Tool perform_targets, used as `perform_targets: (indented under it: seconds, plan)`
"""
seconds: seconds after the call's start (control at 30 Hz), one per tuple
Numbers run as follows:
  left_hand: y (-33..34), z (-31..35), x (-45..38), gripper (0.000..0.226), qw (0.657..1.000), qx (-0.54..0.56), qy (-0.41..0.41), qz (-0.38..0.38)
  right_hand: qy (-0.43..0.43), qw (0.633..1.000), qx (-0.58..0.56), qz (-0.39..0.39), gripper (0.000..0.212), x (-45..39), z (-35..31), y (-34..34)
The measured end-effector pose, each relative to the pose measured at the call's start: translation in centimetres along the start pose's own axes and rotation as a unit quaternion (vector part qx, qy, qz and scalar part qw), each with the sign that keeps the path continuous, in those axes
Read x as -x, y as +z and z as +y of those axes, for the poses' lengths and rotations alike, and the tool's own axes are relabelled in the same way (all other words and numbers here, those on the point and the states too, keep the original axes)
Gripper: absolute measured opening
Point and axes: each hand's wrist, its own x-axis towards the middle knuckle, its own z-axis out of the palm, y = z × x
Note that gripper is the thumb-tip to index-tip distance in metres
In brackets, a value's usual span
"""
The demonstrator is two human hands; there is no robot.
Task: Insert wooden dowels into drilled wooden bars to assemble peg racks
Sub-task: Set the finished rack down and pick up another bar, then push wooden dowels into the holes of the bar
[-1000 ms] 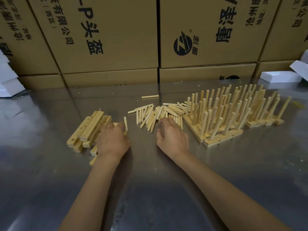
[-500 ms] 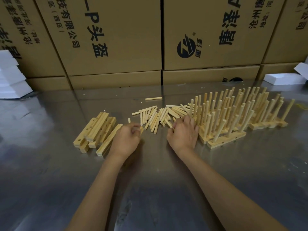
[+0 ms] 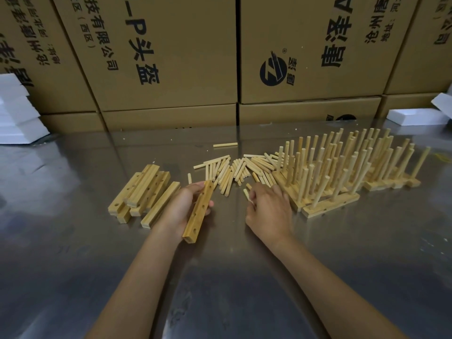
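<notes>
My left hand (image 3: 181,209) grips a drilled wooden bar (image 3: 198,212) lifted off the metal table, its holes facing up and to the right. My right hand (image 3: 267,211) lies just right of it with curled fingers holding dowels (image 3: 246,194) whose tips stick out at the fingers. A loose pile of dowels (image 3: 230,171) lies behind both hands. A stack of drilled bars (image 3: 144,189) lies left of my left hand. Several finished peg racks (image 3: 342,172) stand to the right with pegs upright.
Stacked cardboard boxes (image 3: 171,57) wall off the back of the steel table (image 3: 220,277). White foam blocks (image 3: 17,111) sit at the far left and more foam blocks (image 3: 415,116) at the far right. A single dowel (image 3: 225,144) lies apart behind the pile.
My left hand has lifted one bar from the stack and turned it holes-up toward the centre. My right hand has drawn back from the dowel pile with dowels in its fingers.
</notes>
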Motion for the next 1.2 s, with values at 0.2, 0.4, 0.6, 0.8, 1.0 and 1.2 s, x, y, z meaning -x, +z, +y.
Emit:
perform_targets:
  seconds: [0.2, 0.4, 0.6, 0.8, 1.0, 1.2]
  plan:
    - [0.7, -0.1, -0.2, 0.027, 0.998, 0.054, -0.023, -0.026, -0.02, 0.996, 0.089, -0.009, 0.022, 0.8, 0.5, -0.4]
    - [1.7, -0.3, 0.2, 0.027, 0.99, 0.108, -0.045, -0.083, -0.042, 0.998, -0.041, -0.008, 0.018, 0.2, 0.2, -2.2]
    - [1.7, -0.1, 0.5, 0.028, 0.995, 0.02, -0.012, -0.096, -0.121, 0.97, -0.206, -0.037, 0.028, 0.6, -1.2, -2.7]
    - [2.4, -0.3, 1.2, 0.031, 0.994, -0.014, 0.031, -0.104, -0.11, 0.966, -0.232, -0.043, 0.02, 0.3, -0.5, -3.3]
    - [3.2, -1.0, 2.3, 0.028, 0.985, -0.082, 0.097, -0.12, -0.113, 0.982, -0.152, -0.018, 0.02, 0.5, -0.2, -4.1]
    - [3.3, -1.1, 2.3, 0.029, 0.976, -0.133, 0.114, -0.125, -0.09, 0.981, -0.17, -0.035, 0.018, 0.6, -0.2, -3.2]
